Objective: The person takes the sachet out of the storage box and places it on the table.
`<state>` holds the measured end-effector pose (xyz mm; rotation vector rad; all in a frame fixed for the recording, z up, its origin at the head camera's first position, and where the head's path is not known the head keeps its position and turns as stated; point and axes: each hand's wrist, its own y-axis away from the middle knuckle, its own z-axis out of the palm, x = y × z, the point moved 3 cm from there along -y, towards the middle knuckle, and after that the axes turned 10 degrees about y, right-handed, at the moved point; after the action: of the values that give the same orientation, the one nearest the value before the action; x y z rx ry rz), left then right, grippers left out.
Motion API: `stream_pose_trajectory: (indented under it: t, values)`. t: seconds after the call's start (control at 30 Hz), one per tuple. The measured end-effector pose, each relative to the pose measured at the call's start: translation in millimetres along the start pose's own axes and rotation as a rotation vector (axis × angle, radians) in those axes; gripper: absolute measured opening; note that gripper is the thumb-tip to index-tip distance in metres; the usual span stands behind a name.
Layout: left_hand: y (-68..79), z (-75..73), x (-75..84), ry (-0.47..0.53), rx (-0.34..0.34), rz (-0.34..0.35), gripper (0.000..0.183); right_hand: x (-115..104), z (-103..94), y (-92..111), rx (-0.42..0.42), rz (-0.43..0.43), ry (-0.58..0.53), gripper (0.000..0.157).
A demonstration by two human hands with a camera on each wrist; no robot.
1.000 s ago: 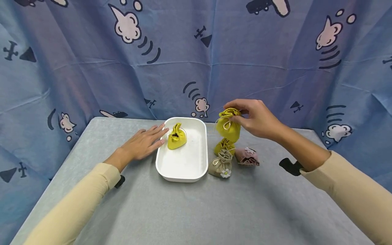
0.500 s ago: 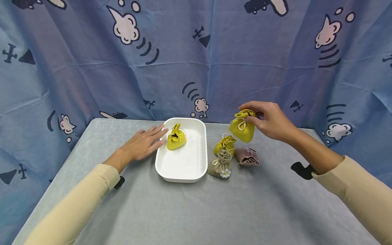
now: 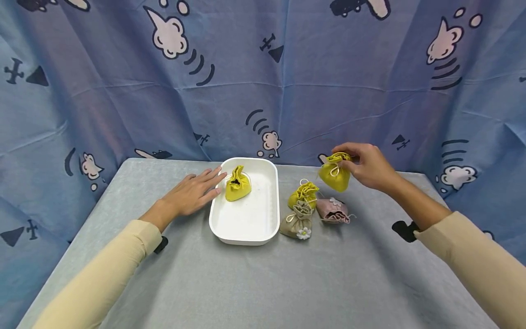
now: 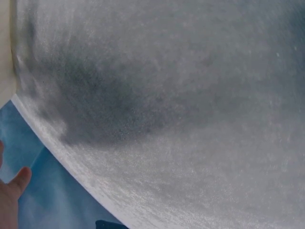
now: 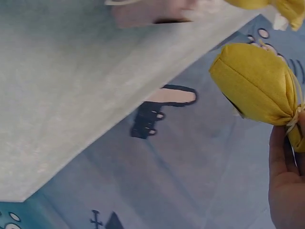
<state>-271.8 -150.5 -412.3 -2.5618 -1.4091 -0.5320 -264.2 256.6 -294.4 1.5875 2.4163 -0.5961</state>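
Observation:
My right hand (image 3: 369, 165) pinches a yellow drawstring pouch (image 3: 334, 177) by its gathered neck, holding it up above the table's back right part. In the right wrist view the same yellow pouch (image 5: 257, 83) hangs from fingers and thumb at the right edge. My left hand (image 3: 191, 193) lies with fingers spread, fingertips over the left rim of a white tray (image 3: 256, 228). Inside that tray sits another yellow pouch (image 3: 237, 185). Just right of the tray stand a third yellow pouch (image 3: 303, 194), a beige pouch with a white flower (image 3: 295, 226) and a pink pouch (image 3: 332, 210) lying on its side.
A grey cloth covers the table (image 3: 246, 288). Behind it hangs a blue printed curtain (image 3: 230, 55), close to the table's back edge. In the left wrist view, mostly shaded table cloth (image 4: 190, 157) shows, with part of a hand at the lower left.
My right hand has moved to the right and slightly down with the yellow pouch, away from the group of pouches. The left hand and the tray stay where they were.

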Motion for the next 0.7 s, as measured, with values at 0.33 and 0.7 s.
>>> stream_pose_trajectory:
  t: [0.33,0.7]
  values:
    - [-0.1,0.1,0.4,-0.001,-0.008,-0.005,0.054,28,33.9,2,0.001,-0.009,0.008,0.027]
    - [-0.1,-0.6,0.8,-0.003,-0.012,-0.004,0.055,35,51.3,5,-0.069,0.056,-0.025,0.028]
